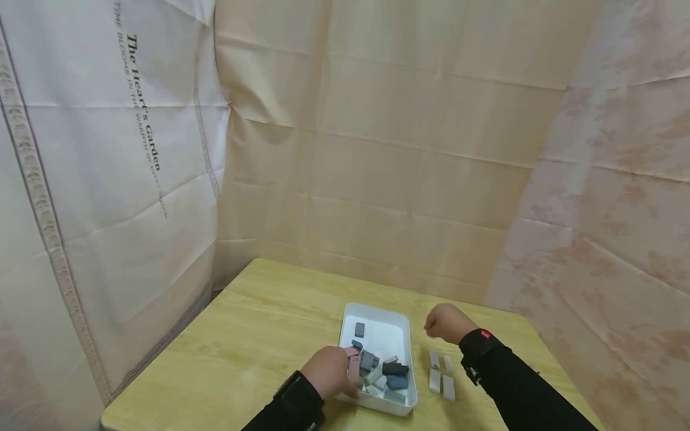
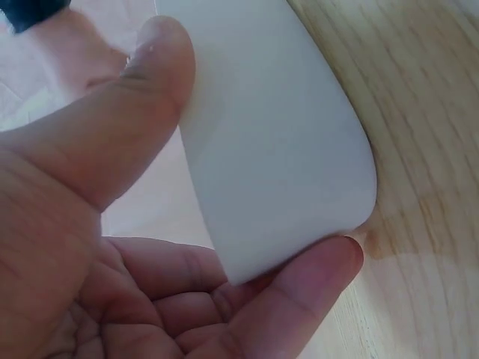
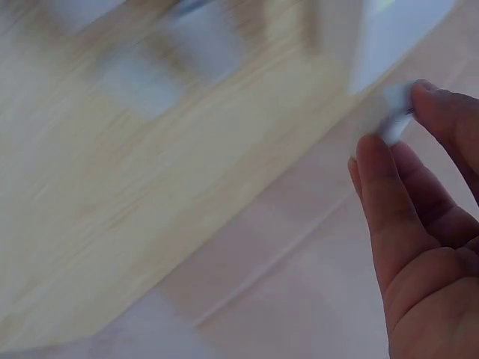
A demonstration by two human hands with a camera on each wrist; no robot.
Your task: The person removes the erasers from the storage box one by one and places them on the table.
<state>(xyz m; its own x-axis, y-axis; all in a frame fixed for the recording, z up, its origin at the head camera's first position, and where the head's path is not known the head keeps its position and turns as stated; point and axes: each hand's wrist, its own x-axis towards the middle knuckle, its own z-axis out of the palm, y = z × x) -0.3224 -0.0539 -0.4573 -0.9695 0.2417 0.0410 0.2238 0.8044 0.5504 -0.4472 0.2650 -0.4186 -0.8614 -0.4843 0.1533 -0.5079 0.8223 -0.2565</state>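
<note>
- At far left hangs a white fabric curtain with dark printed lettering (image 1: 141,102), beside one end of the pale yellow, wood-grained tabletop (image 1: 259,317).
- The left hand (image 1: 330,371), below a black sleeve (image 1: 283,410), is at the near left corner of a white, round-cornered, shallow tray (image 1: 401,410). Its fingers are bent round the tray's wall, the thumb against one edge and the other fingers round the corner. This grip appears to steady the tray.
- Inside the tray, just beside the left hand, lies a dusty-pink oblong block (image 1: 353,366). To its right are jumbled grey blocks (image 1: 367,361), a pale green block (image 1: 373,375), a black block (image 1: 395,369) and a slate-blue block (image 1: 398,382). A dark grey rectangular block (image 1: 359,329) lies apart towards the far end.
- Right of the tray, four whitish oblong blocks (image 1: 434,381) lie on the tabletop in two side-by-side columns of two.
- The right hand (image 1: 451,324) is raised beyond these four. In its wrist view, the fingers are nearly closed, pinching a small whitish block (image 3: 385,116) between thumb and fingertips; blur hides its exact shape.
- The step in hand looks like setting out pale blocks beside the tray. The next move would seem to call for lowering the pinched block in line with the others, then loosening the fingers without nudging its neighbours.
- At far right hangs a pale curtain with faint pinkish flowers (image 1: 620,239).
</note>
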